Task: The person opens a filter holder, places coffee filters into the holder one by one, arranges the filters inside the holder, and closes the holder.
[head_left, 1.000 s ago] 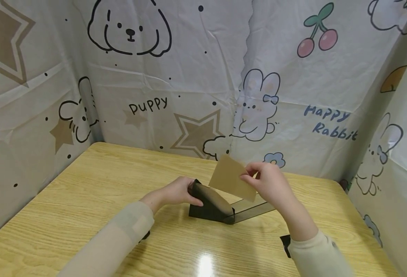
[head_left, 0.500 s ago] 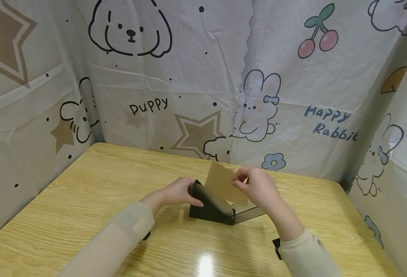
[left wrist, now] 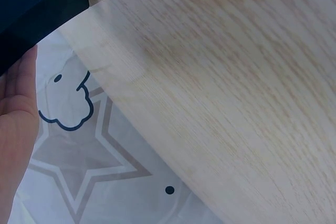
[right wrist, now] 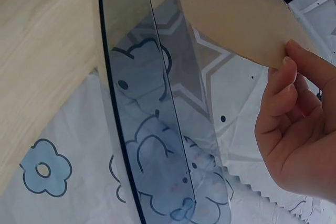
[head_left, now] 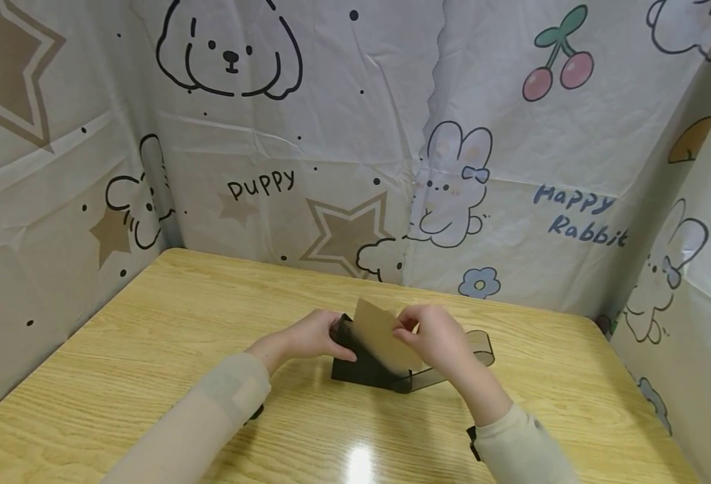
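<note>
My left hand [head_left: 313, 334] grips the far left end of a black box [head_left: 361, 366], thumb along its near side. Its clear, smoky lid [head_left: 428, 378] is swung open to the right. With thumb and fingers my right hand [head_left: 431, 336] pinches a brown paper coffee filter [head_left: 380, 331] by its right edge, tilted over the box opening. In the right wrist view the filter [right wrist: 236, 19] shows a curved edge and a crimped seam beside a dark edge of the box. The left wrist view shows the box's dark side [left wrist: 42, 14] above the left hand [left wrist: 18, 114].
Everything stands on a light wooden table [head_left: 222, 289]. A white printed cloth [head_left: 331, 134] hangs behind it and at both sides. Black straps [head_left: 473, 442] show at the sleeves.
My right hand has moved left and down, bringing the coffee filter from the right to low over the box. The lid's rounded end has come into sight. My left hand keeps its hold.
</note>
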The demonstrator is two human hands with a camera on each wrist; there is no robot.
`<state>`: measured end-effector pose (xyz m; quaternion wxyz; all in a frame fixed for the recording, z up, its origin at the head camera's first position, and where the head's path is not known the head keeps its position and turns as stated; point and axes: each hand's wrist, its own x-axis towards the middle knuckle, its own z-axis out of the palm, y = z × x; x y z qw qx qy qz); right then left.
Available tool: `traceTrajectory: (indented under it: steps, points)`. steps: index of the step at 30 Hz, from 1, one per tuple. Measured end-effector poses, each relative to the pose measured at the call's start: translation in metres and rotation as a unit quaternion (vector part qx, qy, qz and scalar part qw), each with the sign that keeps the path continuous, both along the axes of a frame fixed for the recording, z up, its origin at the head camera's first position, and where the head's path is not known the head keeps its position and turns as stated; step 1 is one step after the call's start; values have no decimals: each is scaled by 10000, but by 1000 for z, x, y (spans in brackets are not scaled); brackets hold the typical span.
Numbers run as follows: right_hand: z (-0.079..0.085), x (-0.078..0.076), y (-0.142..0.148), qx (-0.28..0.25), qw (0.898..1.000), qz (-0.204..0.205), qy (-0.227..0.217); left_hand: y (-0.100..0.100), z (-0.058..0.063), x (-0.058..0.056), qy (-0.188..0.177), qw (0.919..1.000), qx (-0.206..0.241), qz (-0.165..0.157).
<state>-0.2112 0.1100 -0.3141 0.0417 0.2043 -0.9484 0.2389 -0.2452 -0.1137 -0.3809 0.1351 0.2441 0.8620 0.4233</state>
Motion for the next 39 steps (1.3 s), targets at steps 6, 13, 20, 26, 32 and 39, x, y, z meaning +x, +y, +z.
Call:
traceTrajectory:
  steps: [6, 13, 20, 26, 32, 39]
  points:
    - [-12, 0, -7, 115, 9999, -77, -72, 1, -2, -2, -93, 9999, 88, 8]
    - [-20, 0, -11, 338, 9994, -35, -57, 1, -3, -2, -138, 9997, 186, -17]
    - [-26, 0, -14, 440, 9987, 1, -241, 1, -2, -1, -153, 9997, 192, 11]
    - [-33, 0, -15, 510, 9983, 45, -290, 1, -2, -1, -168, 9997, 153, 31]
    - [-36, 0, -15, 509, 9984, 63, -255, 1, -2, -1, -166, 9996, 207, 21]
    - [-32, 4, -7, 480, 9984, -161, -263, 1, -2, 0, -156, 9998, 129, 78]
